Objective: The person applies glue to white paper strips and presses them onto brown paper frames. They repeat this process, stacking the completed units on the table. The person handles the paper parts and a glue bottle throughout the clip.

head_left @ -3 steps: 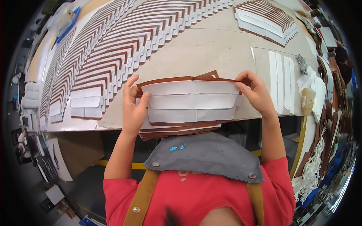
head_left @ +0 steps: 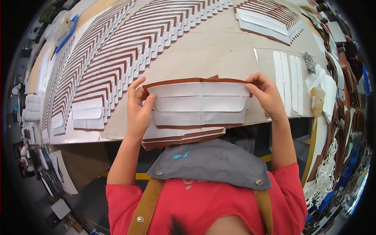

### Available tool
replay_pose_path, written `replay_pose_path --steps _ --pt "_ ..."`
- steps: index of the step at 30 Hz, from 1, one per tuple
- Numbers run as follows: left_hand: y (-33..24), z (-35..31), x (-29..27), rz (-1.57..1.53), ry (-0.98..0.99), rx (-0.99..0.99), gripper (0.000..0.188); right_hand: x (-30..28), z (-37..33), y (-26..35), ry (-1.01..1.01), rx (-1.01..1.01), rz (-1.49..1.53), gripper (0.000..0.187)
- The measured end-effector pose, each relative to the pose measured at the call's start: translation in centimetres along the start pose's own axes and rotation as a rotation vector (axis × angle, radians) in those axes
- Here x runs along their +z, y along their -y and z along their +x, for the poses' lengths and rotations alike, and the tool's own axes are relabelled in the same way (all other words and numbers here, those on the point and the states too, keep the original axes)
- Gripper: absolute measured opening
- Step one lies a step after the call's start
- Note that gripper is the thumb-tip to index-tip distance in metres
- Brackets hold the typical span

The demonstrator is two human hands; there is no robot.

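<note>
A wide brown leather panel with white backing pieces [head_left: 199, 103] is stretched between my two hands over the table's front edge. My left hand [head_left: 140, 111] grips its left end, thumb in front and fingers behind. At the upper right corner my right hand [head_left: 265, 94] pinches the brown edge between thumb and fingers. The panel's brown top border bows slightly, and a narrow brown strip runs along its bottom. Beneath it lies a stack of similar brown and white panels [head_left: 182, 137], mostly hidden, jutting over the table edge towards my apron.
Overlapping rows of similar panels [head_left: 88, 109] cover the table's left side. Another fanned row [head_left: 262, 27] lies at the back right. Long white strips [head_left: 281, 82], a crumpled clear wrapper [head_left: 309, 62] and a yellowish block [head_left: 317, 101] are to the right.
The view has shifted slightly, so the table's rows and strips appear a little further left. Both hands keep the same hold on the panel; more of the stack's left part shows beneath it.
</note>
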State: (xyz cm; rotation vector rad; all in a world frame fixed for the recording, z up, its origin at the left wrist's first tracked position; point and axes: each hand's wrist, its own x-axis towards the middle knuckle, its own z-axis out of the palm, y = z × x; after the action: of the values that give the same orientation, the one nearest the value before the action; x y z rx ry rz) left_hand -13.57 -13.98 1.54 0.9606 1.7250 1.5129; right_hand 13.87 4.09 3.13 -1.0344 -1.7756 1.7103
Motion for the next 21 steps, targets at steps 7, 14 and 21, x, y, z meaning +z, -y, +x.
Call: replay_pose_path --steps 7,14,21 --pt "0.1 4.5 3.4 -0.082 0.065 -0.059 0.041 -3.7 -0.3 -1.3 -0.031 0.162 0.26 0.013" --pt "-0.4 9.5 6.1 -0.079 0.158 -0.003 0.038 -6.8 1.3 -1.4 -0.118 0.162 0.266 0.012" --pt "-2.4 22.4 14.8 0.102 0.215 0.241 0.041 -16.7 11.7 -0.9 -0.445 -0.09 0.125 0.018"
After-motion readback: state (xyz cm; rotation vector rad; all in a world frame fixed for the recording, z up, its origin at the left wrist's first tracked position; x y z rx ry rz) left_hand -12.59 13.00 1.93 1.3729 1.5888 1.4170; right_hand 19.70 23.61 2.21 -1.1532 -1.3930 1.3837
